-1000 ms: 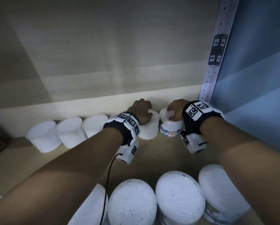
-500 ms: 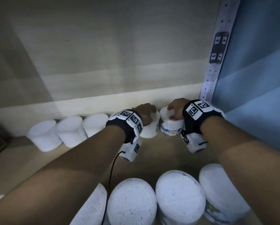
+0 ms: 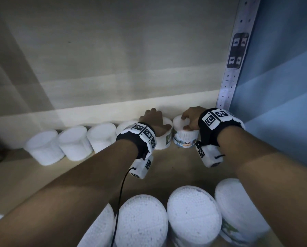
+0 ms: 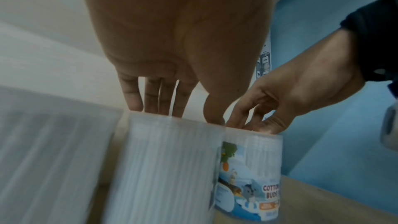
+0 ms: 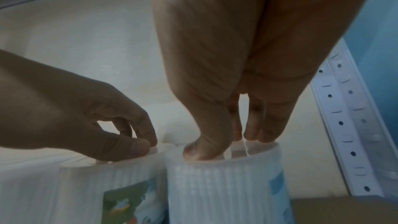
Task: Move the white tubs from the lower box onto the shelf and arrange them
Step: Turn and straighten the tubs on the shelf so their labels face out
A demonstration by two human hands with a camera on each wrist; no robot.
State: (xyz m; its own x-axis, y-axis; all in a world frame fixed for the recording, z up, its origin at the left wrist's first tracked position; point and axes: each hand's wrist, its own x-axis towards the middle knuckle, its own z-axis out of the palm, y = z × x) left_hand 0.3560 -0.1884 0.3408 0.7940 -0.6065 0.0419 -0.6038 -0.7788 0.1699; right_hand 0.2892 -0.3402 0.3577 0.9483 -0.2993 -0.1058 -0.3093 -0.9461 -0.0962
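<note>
A dim shelf bay: a tan shelf board [image 3: 181,168], a pale back panel behind it and a white perforated upright [image 3: 228,81] at the right rear corner, with a blue wall to its right.

Nearest, along the front edge of the board, stands a front row of tubs [image 3: 193,213], their clear lids showing packed cotton buds; one at the right end carries a printed label.

Both forearms reach over that row toward the rear edge. Each wrist wears a black band with white marker tiles, and a black cable trails from the left one.

At the rear edge, a back row of tubs [image 3: 74,142] runs from the left toward the right corner, standing upright and close together. The left hand [image 3: 153,122] rests on top of the left-held tub [image 3: 164,138]; in the left wrist view its four fingers are straight and touch the far rim, and the thumb comes down at the near right rim, so the hand caps the lid rather than wrapping it. Just beside it, wall against wall, stands the labelled tub [image 3: 184,138], marked "COTTON BUDS", the last in the row before the upright. The right hand [image 3: 192,118] is on its top, thumb pressed at the near rim and fingertips down at the far rim, a top pinch across the lid.
</note>
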